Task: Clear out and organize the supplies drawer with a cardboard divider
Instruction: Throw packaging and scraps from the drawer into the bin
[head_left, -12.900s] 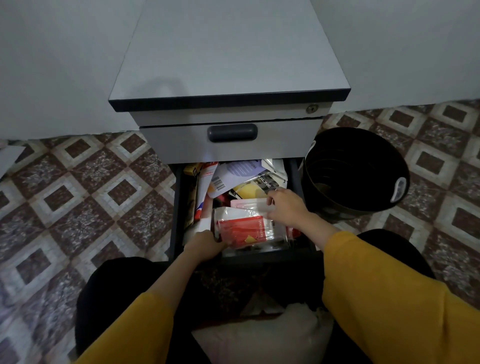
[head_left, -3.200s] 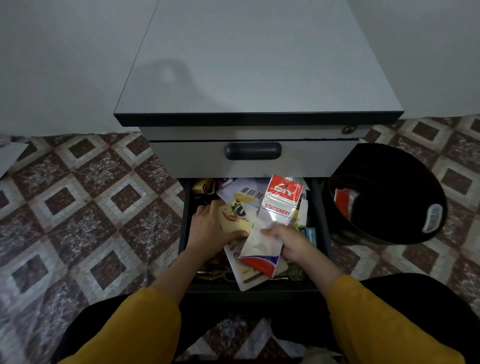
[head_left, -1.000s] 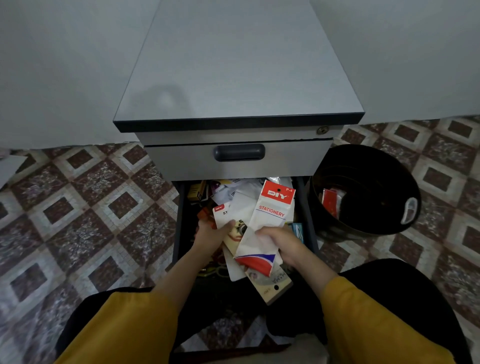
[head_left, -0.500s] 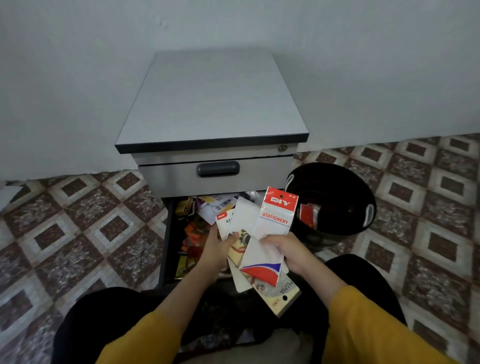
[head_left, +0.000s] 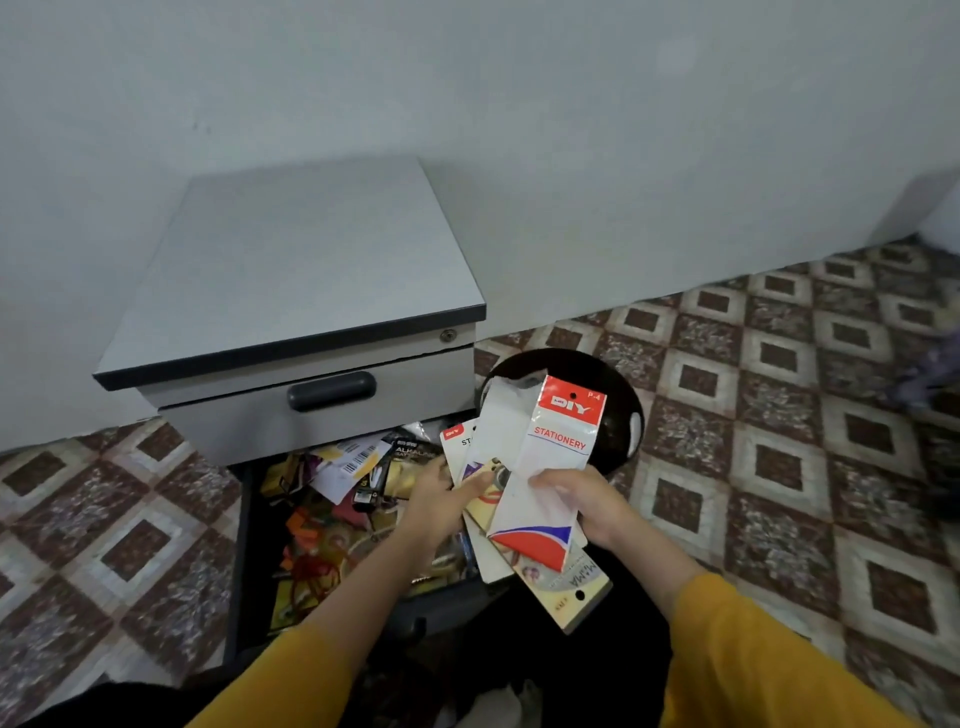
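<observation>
Scene: You sit on a patterned tile floor (head_left: 779, 467) facing a grey cabinet (head_left: 311, 270). Its lower drawer (head_left: 241, 545) is pulled open toward your knees.

Your left hand: The left hand (head_left: 441, 501) grips the left side of a fanned bundle. The thumb lies across the face of a tan card (head_left: 571, 590), and the other fingers are curled behind it, mostly out of sight.

Your right hand: The right hand (head_left: 589, 506) pinches a white stationery packet (head_left: 550, 462), thumb pressed on its front and fingers tucked behind.

The bundle: The stationery packet, with a red "DIY" header and the word "STATIONERY", lies foremost. A second packet (head_left: 456, 441) with the same red corner peeks out on its left. A plain white sheet (head_left: 501, 421) stands between them. The tan card juts out at the bottom, toward you.

Where it is: You hold the bundle in the air, near the drawer's front right corner. Its top edge overlaps the black bin (head_left: 621, 415) in your view.

Drawer contents: It is crammed with loose supplies: a barcode label (head_left: 356, 461), a black-and-gold packet (head_left: 410, 457), and orange and red odds and ends too jumbled to name.

Upper drawer: It is closed, with a dark handle (head_left: 331, 389) at centre and a round lock (head_left: 448, 335) above its right corner.

Bin: It stands on the floor just beside the cabinet's right side.

Sleeves: Both your forearms come out of yellow sleeves (head_left: 753, 654).
</observation>
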